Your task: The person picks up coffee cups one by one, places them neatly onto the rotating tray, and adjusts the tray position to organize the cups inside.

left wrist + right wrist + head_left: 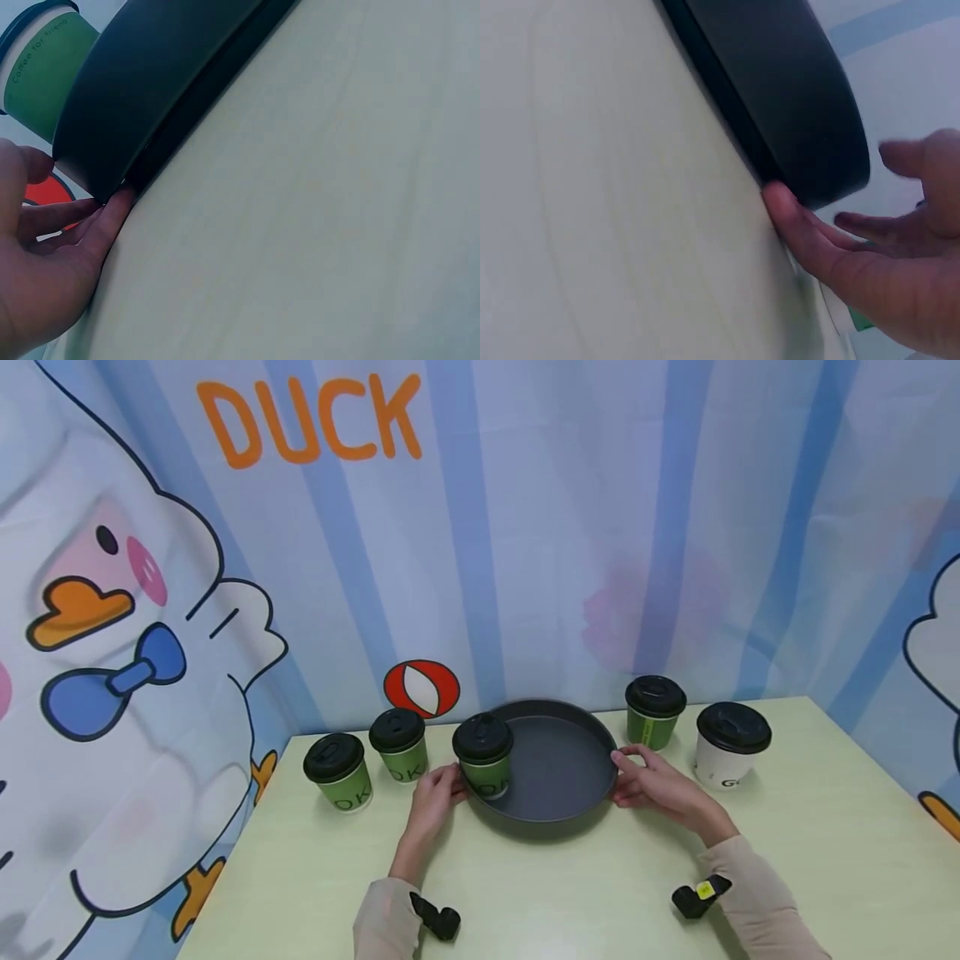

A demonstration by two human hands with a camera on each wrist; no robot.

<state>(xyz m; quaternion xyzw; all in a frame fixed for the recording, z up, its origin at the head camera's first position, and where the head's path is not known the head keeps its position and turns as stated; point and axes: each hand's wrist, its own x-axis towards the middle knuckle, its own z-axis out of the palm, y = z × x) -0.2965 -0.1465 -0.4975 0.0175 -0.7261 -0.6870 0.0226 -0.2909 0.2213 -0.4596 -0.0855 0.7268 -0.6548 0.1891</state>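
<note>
A round dark pan (pixel 562 768) lies between both hands, low over the table. A green paper cup (pixel 486 777) with a black lid stands inside it by the left rim; the pan's side hides the cup's base in the left wrist view. My left hand (pixel 433 797) grips the pan's left edge, thumb (pixel 39 163) at the rim and fingers under the bottom. At the right edge my right hand (pixel 663 789) holds the pan, its fingers at the underside. In the right wrist view that thumb (pixel 904 157) is beside the rim with a small gap.
Two green lidded cups, one nearer (pixel 347 785) and one farther (pixel 403 760), stand left of the pan. To its right are another green cup (pixel 651 727) and a larger white cup (pixel 727 760) with a black lid. A printed duck curtain (pixel 555 527) hangs behind the pale table (pixel 570 902).
</note>
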